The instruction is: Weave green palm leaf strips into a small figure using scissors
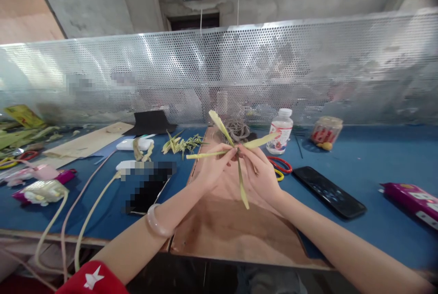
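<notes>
My left hand (212,167) and my right hand (260,170) meet above the wooden board, fingertips pinched together. Between them they grip pale green leaf strips (243,189) that cross at the fingers. One strip points up and left, one toward me, one to each side. The crossing itself is partly hidden by the fingers. A pale bangle circles my left wrist. Close to my right hand lie red-and-yellow-handled scissors (281,165), partly covered by it. Just beyond my fingers sits a coil of grey wire (237,130).
A white-capped bottle (279,132), a jar (326,130), a black phone (329,192) and a purple packet (410,200) stand or lie to the right. On the left are leaf scraps (176,143), another phone (150,191) and cables (92,214). A perforated metal screen (253,70) runs behind.
</notes>
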`<state>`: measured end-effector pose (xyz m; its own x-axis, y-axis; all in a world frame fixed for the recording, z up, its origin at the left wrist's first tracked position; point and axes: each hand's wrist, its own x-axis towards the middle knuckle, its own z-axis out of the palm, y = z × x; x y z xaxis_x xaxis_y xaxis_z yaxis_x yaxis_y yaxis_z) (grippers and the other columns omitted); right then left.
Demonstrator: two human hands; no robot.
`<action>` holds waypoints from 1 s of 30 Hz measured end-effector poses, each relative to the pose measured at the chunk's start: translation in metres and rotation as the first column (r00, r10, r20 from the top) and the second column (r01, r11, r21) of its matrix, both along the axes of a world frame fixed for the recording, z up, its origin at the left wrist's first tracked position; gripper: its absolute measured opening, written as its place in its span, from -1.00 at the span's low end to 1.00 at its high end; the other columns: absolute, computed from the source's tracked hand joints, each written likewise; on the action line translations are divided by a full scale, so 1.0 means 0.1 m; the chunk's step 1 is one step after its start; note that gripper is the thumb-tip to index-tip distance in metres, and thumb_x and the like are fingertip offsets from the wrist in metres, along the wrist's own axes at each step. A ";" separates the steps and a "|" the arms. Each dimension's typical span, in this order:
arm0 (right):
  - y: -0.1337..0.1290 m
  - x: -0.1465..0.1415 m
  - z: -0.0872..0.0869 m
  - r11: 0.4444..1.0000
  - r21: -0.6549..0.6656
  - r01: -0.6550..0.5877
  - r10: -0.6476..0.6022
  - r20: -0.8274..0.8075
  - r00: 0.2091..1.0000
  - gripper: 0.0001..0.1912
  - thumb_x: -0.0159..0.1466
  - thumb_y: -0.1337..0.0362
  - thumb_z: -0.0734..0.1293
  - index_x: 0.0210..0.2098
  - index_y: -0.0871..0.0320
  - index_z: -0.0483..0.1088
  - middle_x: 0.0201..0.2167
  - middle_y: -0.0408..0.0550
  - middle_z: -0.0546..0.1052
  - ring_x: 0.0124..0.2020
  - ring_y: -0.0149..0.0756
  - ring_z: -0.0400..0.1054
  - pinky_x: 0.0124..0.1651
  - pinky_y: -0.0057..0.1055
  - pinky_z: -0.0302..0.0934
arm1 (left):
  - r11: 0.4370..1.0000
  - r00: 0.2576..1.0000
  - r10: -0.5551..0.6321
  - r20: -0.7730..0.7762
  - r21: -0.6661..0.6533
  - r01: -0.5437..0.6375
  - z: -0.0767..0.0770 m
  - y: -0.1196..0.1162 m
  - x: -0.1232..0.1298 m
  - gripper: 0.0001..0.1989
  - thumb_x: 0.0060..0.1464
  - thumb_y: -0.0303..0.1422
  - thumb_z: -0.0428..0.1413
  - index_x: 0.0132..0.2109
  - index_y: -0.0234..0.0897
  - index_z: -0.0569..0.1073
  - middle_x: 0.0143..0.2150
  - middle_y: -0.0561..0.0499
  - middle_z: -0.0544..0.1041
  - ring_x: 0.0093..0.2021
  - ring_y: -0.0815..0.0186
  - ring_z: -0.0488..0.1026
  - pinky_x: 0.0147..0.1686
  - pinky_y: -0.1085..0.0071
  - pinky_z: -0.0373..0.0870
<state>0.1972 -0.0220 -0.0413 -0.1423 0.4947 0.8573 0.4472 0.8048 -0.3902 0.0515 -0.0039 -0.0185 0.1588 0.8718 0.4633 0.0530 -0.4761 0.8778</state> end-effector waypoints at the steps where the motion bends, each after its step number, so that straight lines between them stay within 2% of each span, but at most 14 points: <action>1: -0.02 -0.01 0.01 1.000 -0.020 -0.002 0.002 -0.011 1.000 -0.59 0.31 0.37 0.09 0.10 0.06 0.31 -0.07 0.05 0.43 0.00 -0.20 0.30 0.08 -0.19 0.23 | 1.000 1.000 0.006 0.007 0.005 -0.006 0.01 0.00 0.00 -0.75 0.01 -0.18 0.12 -0.37 -0.32 0.46 -0.43 0.01 0.47 -0.43 0.42 0.40 -0.44 0.51 0.33; 5: -0.04 -0.05 0.04 0.995 -0.087 -0.039 0.034 -0.061 0.998 -0.60 0.30 0.36 0.11 0.09 0.07 0.32 -0.08 0.07 0.43 -0.03 -0.20 0.32 0.06 -0.17 0.24 | 1.000 0.998 0.020 0.058 -0.009 -0.019 -0.02 0.07 -0.02 -0.75 -0.01 -0.18 0.13 -0.34 -0.31 0.48 -0.42 0.02 0.46 -0.42 0.40 0.40 -0.44 0.48 0.35; 10: -0.03 -0.06 0.04 0.974 -0.184 -0.135 0.096 -0.207 0.974 -0.62 0.26 0.37 0.17 0.04 0.09 0.36 -0.11 0.04 0.44 -0.09 -0.25 0.36 0.02 -0.22 0.27 | 0.999 0.994 0.019 0.106 -0.052 -0.014 -0.07 0.13 -0.02 -0.76 -0.03 -0.17 0.15 -0.36 -0.29 0.48 -0.41 0.03 0.45 -0.38 0.38 0.42 -0.42 0.47 0.37; 18: -0.05 -0.10 0.07 0.880 -0.408 -0.246 0.051 -0.432 0.900 -0.67 0.21 0.27 0.25 -0.05 0.19 0.43 -0.10 0.04 0.50 -0.10 -0.22 0.40 -0.01 -0.23 0.30 | 0.996 0.989 -0.022 0.145 -0.081 0.034 -0.06 0.13 -0.02 -0.76 -0.02 -0.18 0.14 -0.35 -0.30 0.46 -0.42 0.03 0.44 -0.38 0.38 0.41 -0.42 0.47 0.39; 25: 0.02 -0.10 0.03 0.842 -0.450 -0.297 0.067 -0.459 0.886 -0.69 0.18 0.23 0.29 -0.11 0.19 0.47 -0.10 0.03 0.53 -0.08 -0.21 0.41 0.01 -0.24 0.28 | 0.985 0.986 -0.045 0.158 -0.158 0.070 -0.06 0.14 -0.01 -0.74 -0.02 -0.19 0.14 -0.34 -0.34 0.44 -0.44 0.02 0.44 -0.43 0.41 0.40 -0.45 0.51 0.39; 30: 0.07 -0.06 0.01 0.823 -0.515 -0.240 -0.004 -0.428 0.904 -0.72 0.14 0.18 0.33 -0.24 0.24 0.51 -0.28 0.04 0.59 -0.25 -0.21 0.45 -0.13 -0.28 0.31 | 0.981 0.992 -0.117 0.055 -0.150 0.125 -0.09 0.12 0.00 -0.72 0.01 -0.17 0.12 -0.31 -0.33 0.44 -0.42 0.02 0.46 -0.42 0.40 0.43 -0.41 0.48 0.42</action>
